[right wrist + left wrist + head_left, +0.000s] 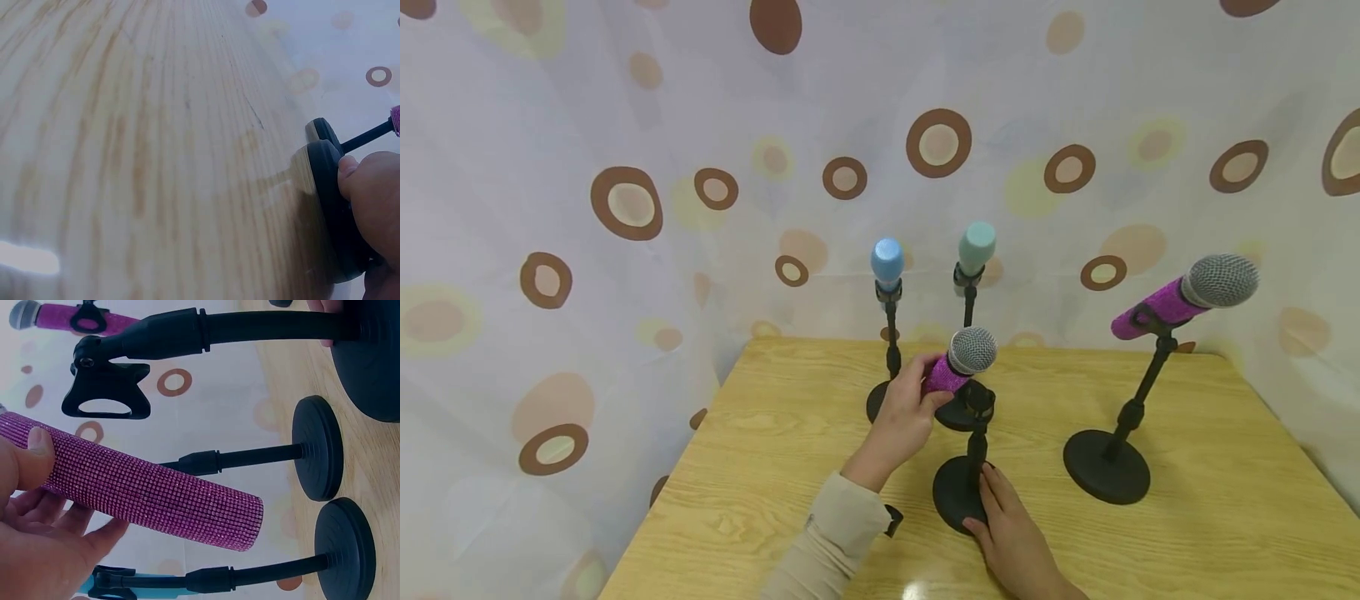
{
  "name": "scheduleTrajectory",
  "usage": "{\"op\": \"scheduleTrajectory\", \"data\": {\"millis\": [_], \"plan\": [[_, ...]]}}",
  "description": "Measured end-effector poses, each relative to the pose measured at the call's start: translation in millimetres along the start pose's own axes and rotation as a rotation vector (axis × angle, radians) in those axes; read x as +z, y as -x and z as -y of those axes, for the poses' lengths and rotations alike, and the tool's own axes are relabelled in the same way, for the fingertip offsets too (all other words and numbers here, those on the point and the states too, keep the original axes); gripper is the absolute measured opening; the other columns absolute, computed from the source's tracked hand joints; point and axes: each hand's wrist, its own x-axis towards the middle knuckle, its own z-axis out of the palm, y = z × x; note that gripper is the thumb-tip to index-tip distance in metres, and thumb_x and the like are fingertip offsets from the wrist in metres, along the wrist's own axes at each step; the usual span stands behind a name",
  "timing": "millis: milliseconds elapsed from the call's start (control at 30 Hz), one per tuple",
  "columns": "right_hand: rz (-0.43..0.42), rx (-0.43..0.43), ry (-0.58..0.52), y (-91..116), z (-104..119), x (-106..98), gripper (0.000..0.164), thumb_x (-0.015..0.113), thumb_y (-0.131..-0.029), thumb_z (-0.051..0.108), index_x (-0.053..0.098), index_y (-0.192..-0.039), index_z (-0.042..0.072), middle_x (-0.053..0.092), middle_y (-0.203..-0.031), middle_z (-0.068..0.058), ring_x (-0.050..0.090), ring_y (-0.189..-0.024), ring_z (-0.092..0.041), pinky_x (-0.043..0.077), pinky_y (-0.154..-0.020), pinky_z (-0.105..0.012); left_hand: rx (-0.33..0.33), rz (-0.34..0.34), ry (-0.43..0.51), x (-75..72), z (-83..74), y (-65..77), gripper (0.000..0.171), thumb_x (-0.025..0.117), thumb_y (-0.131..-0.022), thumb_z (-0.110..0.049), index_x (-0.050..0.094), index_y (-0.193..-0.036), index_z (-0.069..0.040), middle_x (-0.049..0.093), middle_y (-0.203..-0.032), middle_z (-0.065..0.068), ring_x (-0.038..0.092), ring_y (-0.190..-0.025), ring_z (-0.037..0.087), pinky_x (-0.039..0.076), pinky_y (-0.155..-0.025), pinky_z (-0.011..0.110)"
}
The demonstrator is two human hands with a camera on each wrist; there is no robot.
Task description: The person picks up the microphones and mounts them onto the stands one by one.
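In the head view my left hand [901, 421] holds a sparkly purple microphone [946, 375] with a silver mesh head, tilted up to the right. The left wrist view shows thumb and fingers round its rhinestone handle [156, 490], lower end free. Close by stands a black desktop microphone stand [977, 446]; its clip [106, 370] holds nothing and is apart from the microphone. My right hand [1017, 533] grips the rim of that stand's round base [953, 496]. In the right wrist view the thumb lies against the base [326, 200]; the other fingers are mostly hidden.
Behind are two stands bearing a blue microphone [887, 260] and a pale green microphone [977, 246]. To the right another purple microphone [1161, 304] sits on its stand [1107, 468]. A small black piece [893, 521] lies by my left sleeve. A patterned curtain [1000, 83] backs the wooden table [775, 450].
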Motion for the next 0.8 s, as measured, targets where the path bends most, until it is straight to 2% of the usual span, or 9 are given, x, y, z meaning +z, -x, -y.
{"op": "scheduleTrajectory", "data": {"millis": [100,233,467,667,800], "plan": [[-0.007,-0.005,0.005,1.1,-0.2,0.6,0.062,0.069,-0.093,0.025,0.048,-0.137,-0.014,0.040,-0.151,-0.028,0.042,-0.139,-0.043,0.045,-0.105,-0.052,0.031,0.006,-0.014,3.7,-1.5,-2.7,0.048,0.060,-0.097,-0.010,0.045,-0.142,-0.013,0.056,-0.140,0.008,0.058,-0.128,0.021,0.052,-0.102,0.034],[-0.029,-0.016,0.018,1.5,-1.3,1.8,0.063,0.070,-0.092,0.024,0.048,-0.137,-0.015,0.040,-0.150,-0.028,0.042,-0.138,-0.043,0.046,-0.104,-0.051,0.104,-0.018,-0.018,8.4,-3.2,-6.3,0.048,0.059,-0.097,-0.009,0.045,-0.143,-0.013,0.057,-0.140,0.008,0.058,-0.128,0.020,0.050,-0.104,0.034],[-0.048,-0.023,0.018,1.9,-0.5,1.6,0.063,0.071,-0.092,0.024,0.049,-0.137,-0.014,0.041,-0.150,-0.027,0.043,-0.138,-0.042,0.047,-0.103,-0.050,0.296,-0.027,-0.013,15.9,-4.4,-13.4,0.049,0.058,-0.096,-0.005,0.043,-0.143,-0.011,0.054,-0.138,0.009,0.053,-0.131,0.020,0.048,-0.107,0.031],[-0.084,-0.052,0.044,3.1,0.9,1.7,0.061,0.072,-0.091,0.023,0.052,-0.134,-0.015,0.044,-0.148,-0.028,0.045,-0.135,-0.042,0.049,-0.100,-0.049,0.370,0.030,-0.006,19.4,-7.2,-12.2,0.051,0.057,-0.097,-0.004,0.040,-0.145,-0.010,0.053,-0.139,0.012,0.055,-0.129,0.022,0.049,-0.105,0.029],[-0.076,-0.046,0.040,3.4,1.4,0.7,0.060,0.071,-0.092,0.024,0.052,-0.134,-0.014,0.044,-0.148,-0.027,0.045,-0.136,-0.042,0.049,-0.102,-0.049,0.402,0.100,0.018,20.5,-8.5,-13.4,0.052,0.056,-0.097,0.001,0.038,-0.144,-0.010,0.053,-0.138,0.011,0.057,-0.125,0.022,0.051,-0.101,0.024]]}}
